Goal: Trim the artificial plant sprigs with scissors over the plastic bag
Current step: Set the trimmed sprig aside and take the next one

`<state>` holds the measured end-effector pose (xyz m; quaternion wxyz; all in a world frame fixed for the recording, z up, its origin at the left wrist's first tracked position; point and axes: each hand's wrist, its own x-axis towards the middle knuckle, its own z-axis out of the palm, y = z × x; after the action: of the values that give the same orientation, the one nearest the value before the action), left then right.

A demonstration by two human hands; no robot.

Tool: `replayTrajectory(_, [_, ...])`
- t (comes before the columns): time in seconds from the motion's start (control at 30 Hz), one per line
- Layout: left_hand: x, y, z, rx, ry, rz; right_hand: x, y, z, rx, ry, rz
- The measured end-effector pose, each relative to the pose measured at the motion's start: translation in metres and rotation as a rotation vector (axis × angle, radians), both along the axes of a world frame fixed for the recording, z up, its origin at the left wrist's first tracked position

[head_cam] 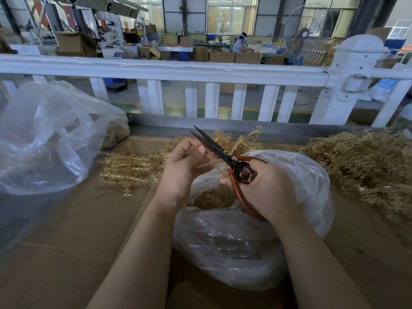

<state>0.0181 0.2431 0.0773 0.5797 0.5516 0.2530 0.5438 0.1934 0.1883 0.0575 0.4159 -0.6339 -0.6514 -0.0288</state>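
1. Right hand [265,188] grips the red loop handles of black-bladed scissors [223,153], whose blades stand slightly parted and point up-left.
2. Left hand [186,166] pinches a thin pale-gold plastic sprig [209,163] just beside the blades.
3. Both hands hover over a clear plastic bag [245,241] holding golden trimmings.
4. More golden sprigs [131,168] lie left of the bag on the cardboard-covered desk [66,253]; a big heap [367,166] lies to the right.
5. A second crumpled clear bag [44,139] sits far left.
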Motion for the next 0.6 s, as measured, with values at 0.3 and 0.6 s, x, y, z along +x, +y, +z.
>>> replayTrajectory(0.3, [-0.008, 0.005, 0.005, -0.343, -0.454, -0.239, -0.002, -0.002, 0.006, 0.05, 0.389, 0.025])
replayTrajectory(0.6, [-0.013, 0.005, 0.01, -0.468, -0.672, -0.329, 0.0, 0.002, 0.011, -0.037, 0.646, 0.043])
